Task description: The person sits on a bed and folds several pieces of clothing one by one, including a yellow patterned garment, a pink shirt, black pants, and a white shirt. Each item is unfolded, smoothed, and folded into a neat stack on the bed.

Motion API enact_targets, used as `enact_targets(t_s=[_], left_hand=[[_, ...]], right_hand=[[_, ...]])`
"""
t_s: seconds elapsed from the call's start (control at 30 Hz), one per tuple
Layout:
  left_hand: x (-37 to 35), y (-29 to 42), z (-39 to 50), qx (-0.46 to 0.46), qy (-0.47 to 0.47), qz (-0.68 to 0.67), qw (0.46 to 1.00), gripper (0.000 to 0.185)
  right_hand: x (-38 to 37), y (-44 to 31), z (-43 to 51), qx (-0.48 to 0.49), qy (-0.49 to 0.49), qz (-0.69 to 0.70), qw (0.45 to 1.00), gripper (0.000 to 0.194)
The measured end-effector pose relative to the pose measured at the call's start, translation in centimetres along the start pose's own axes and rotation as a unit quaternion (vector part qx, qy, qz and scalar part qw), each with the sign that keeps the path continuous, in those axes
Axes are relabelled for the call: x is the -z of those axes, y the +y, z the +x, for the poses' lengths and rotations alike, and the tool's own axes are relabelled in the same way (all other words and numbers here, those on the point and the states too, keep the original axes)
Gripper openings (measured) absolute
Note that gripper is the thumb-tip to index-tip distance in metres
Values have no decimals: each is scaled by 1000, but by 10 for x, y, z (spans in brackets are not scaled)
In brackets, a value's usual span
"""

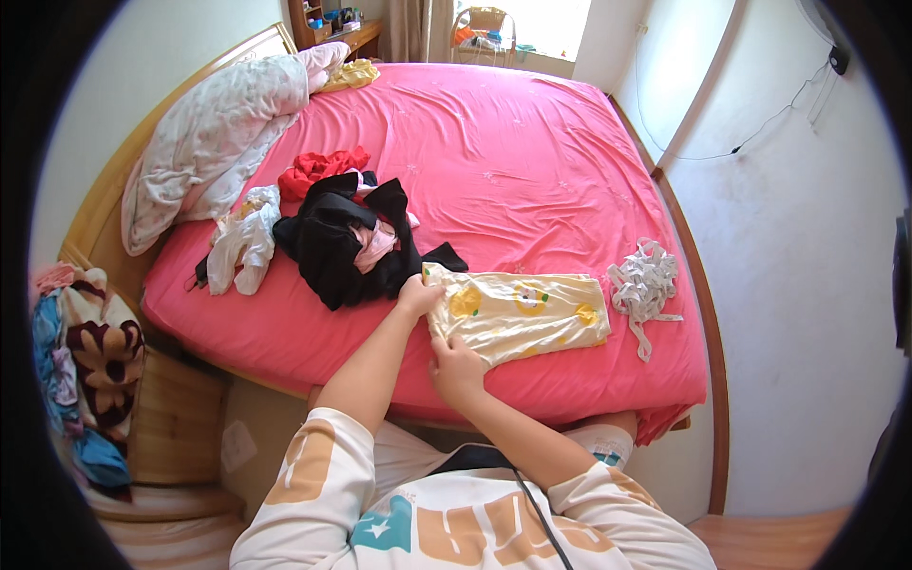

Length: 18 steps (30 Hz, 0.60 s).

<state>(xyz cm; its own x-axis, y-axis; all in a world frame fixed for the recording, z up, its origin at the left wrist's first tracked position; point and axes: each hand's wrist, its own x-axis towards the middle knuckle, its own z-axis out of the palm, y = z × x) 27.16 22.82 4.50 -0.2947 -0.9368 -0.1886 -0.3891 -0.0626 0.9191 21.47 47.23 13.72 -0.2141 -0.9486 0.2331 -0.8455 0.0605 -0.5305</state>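
Note:
A pale yellow printed garment (527,306), folded lengthwise, lies on the pink bed sheet (484,206) before me. Its upper left corner is pinched in my left hand (420,293). My right hand (454,360) grips the lower part of the same left edge. Just left of the garment sits a heap of black clothing (328,242) with a light pink piece in it. Red cloth (320,169) lies behind that heap, and a white garment (249,239) is to its left. A tangle of white straps or strips (645,281) rests near the garment's right end.
A patterned quilt (221,121) is bundled by the headboard, with yellow cloth (353,75) beyond it. Clothes and a brown-flowered blanket (107,356) are piled at the left. A wall (784,285) borders the bed's right side. Behind the bed stands a chair (484,32) holding items.

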Motion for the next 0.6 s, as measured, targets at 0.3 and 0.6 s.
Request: enact_targets(t_s=[0.3,0.6], left_hand=[[-121,170,6,-73,-6,99,992,63],[-283,231,-10,-99,-74,148,981,66]], right_hand=[[109,105,10,-209,192,345,895,23],[149,254,-38,-227,275,426,831,37]])
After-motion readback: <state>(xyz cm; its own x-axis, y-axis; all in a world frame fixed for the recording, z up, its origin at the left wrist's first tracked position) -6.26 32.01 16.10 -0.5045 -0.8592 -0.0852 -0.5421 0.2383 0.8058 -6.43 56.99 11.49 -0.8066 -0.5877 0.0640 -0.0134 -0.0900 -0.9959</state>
